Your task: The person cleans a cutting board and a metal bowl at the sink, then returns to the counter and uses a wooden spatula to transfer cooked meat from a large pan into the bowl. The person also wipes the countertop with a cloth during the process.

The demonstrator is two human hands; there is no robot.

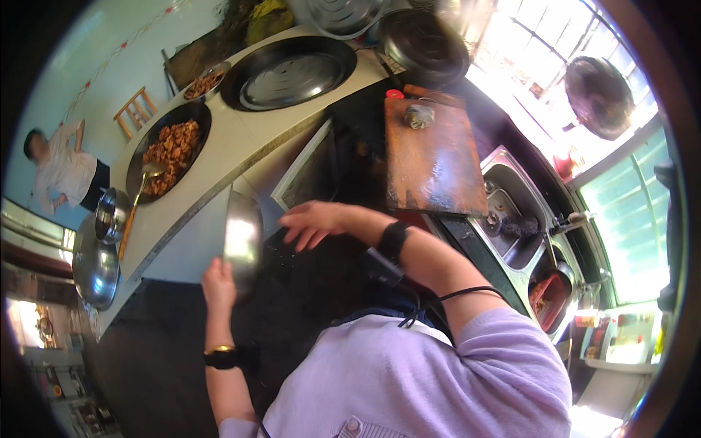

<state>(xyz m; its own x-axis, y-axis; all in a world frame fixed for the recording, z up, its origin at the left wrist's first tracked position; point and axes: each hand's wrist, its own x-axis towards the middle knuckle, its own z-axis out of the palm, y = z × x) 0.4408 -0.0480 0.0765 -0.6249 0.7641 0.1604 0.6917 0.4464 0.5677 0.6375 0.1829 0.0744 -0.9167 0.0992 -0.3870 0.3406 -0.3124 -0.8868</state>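
Note:
My left hand [219, 282] grips the near rim of a shiny metal bowl [242, 235], which is tilted on its side, so I cannot see into it. It hangs over the dark floor beside the counter. Fingers apart and holding nothing, my right hand [313, 222] is in the air just right of the bowl, without touching it. On the counter to the left lies a dark wok [202, 117] with browned chunks of food [174, 148] and a wooden-handled metal ladle [143, 186] resting in it.
A tiled counter [235, 134] carries a large black pan [290, 71] and stacked metal bowls [112, 213]. A wooden cutting board [432, 159] holds a small plastic-wrapped bundle [420, 116]. To the right is a steel sink [509, 219]. A person [68, 159] stands beyond the counter.

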